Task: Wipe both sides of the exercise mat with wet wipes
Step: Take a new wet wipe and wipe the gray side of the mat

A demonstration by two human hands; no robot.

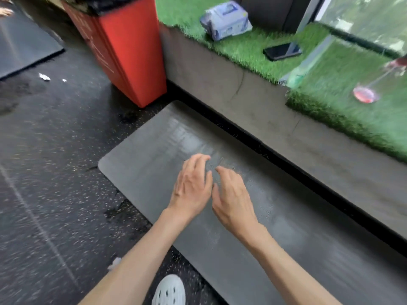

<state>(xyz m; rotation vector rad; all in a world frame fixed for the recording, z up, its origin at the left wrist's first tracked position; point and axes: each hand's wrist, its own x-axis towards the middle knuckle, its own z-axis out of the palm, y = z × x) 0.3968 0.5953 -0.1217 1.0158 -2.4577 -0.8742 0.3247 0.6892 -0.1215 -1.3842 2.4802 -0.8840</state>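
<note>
A grey exercise mat (pixel 154 150) lies flat on the dark speckled floor, along the base of a concrete ledge. Its surface shines wet in streaks near the far end. My left hand (pixel 191 183) and my right hand (pixel 231 194) hover side by side over the middle of the mat, fingers apart and curled, with nothing in either. A pack of wet wipes (pixel 226 19) rests on the artificial grass on top of the ledge, far from both hands.
A red bin (pixel 123 51) stands at the mat's far end. A black phone (pixel 283 50) lies on the grass ledge (pixel 242 47). Another dark mat (pixel 24 45) lies at the top left. Crumpled wipe scraps (pixel 44 77) lie on the floor. My white shoe (pixel 169 290) is near the mat's edge.
</note>
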